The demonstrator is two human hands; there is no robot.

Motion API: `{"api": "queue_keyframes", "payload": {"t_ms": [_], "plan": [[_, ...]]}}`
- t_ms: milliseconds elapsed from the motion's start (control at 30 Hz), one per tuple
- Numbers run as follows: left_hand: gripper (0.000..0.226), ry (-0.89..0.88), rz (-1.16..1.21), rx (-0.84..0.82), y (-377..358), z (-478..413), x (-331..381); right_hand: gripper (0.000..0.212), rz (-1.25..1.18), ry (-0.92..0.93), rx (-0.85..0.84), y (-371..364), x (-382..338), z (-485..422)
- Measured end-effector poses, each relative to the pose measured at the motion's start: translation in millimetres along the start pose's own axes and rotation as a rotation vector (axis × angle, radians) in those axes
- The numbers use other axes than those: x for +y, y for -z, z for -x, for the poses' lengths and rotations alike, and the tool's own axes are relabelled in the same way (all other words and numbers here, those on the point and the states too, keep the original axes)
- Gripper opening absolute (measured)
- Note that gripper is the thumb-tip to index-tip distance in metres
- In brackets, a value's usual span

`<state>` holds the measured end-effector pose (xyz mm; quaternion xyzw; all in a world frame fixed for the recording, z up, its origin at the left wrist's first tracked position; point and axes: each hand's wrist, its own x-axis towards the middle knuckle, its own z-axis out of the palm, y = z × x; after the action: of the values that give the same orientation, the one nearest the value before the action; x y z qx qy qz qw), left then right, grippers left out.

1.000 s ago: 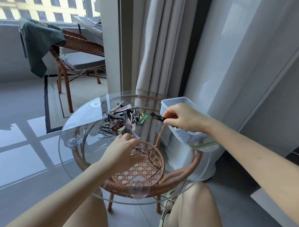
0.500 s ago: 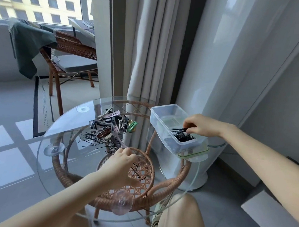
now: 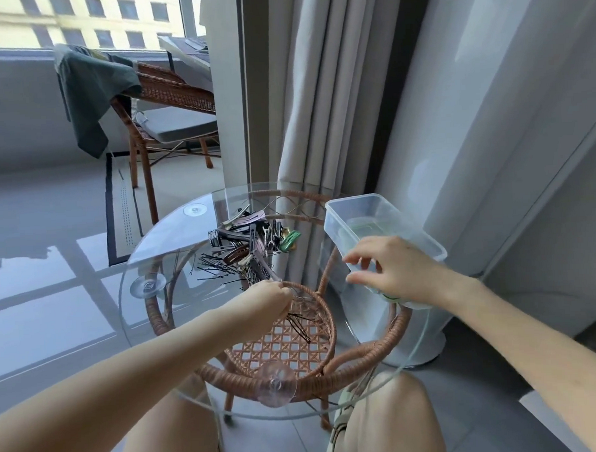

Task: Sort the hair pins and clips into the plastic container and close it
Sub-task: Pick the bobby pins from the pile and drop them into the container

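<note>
A clear plastic container (image 3: 367, 209) stands open at the right edge of the round glass table (image 3: 174, 238). My right hand (image 3: 396, 271) hovers over its near end with fingers spread and nothing in them, hiding what lies inside. A heap of hair clips (image 3: 252, 236), one of them green (image 3: 289, 240), lies mid-table, with loose black hair pins (image 3: 214, 267) to its left. My left hand (image 3: 270, 297) is curled near the table's middle and pinches a few black pins (image 3: 299, 323) that fan out below it.
A green-rimmed lid (image 3: 392, 296) peeks out under the container's near end. The glass top sits on a rattan frame (image 3: 296, 379) with suction cups. Curtains hang right behind the table, a rattan chair (image 3: 168, 91) with a green cloth stands far left, and my knees are below the table's near edge.
My right hand carried a clip to the container, dipped in among the pins, then drew back out empty with fingers spread. My left hand stayed at the pins near the table's middle.
</note>
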<state>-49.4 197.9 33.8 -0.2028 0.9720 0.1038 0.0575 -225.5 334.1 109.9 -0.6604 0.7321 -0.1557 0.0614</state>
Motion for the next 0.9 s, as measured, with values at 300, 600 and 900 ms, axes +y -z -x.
{"api": "queue_keyframes", "payload": {"t_ms": [300, 600, 900], "plan": [[0.016, -0.057, 0.002, 0.066, -1, 9, -2, 0.031, 0.016, -0.187, -0.136, -103, -56, -11], [0.030, -0.069, 0.109, 0.226, 20, 26, -42, 0.011, 0.195, -0.112, -0.181, -107, -62, -18], [0.041, -0.071, 0.023, 0.032, 2, 32, -49, 0.013, -0.074, -0.226, -0.044, -52, -40, -5]]}}
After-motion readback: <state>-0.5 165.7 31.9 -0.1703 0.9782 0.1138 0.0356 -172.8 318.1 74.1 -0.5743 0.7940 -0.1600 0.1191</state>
